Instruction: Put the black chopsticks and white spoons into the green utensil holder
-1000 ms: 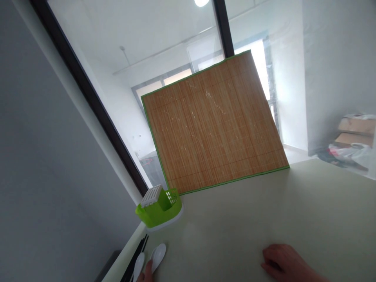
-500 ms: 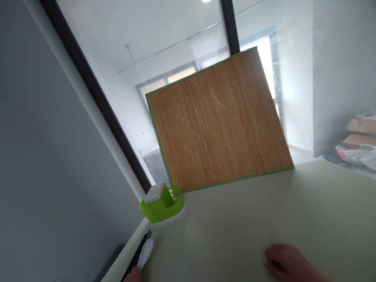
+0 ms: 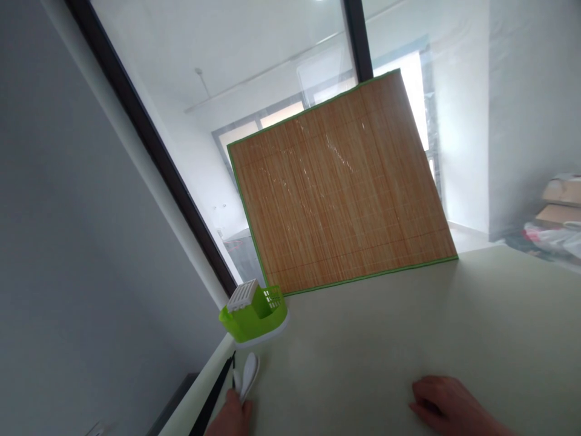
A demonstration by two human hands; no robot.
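My left hand (image 3: 233, 416), low at the left, is closed round the lower ends of white spoons (image 3: 249, 370). Two of their bowls show side by side, pointing away from me. Just left of that hand, long thin black sticks (image 3: 212, 396), resembling chopsticks, lie along the table's left edge. A green utensil holder (image 3: 249, 324) with a white slatted top and white base stands beyond the spoons. On the table at the lower right rests my right hand (image 3: 440, 399), its fingers curled in, with nothing visible in it.
A bamboo mat (image 3: 340, 194) with green edging leans upright against the glass at the back of the pale table (image 3: 363, 339). A grey wall (image 3: 91, 242) rises at the left. Cardboard boxes and plastic bags (image 3: 560, 212) lie beyond the table at the right.
My left hand has moved forward and right with the spoons, away from the black sticks. A second spoon bowl now shows. The right hand has stayed almost still.
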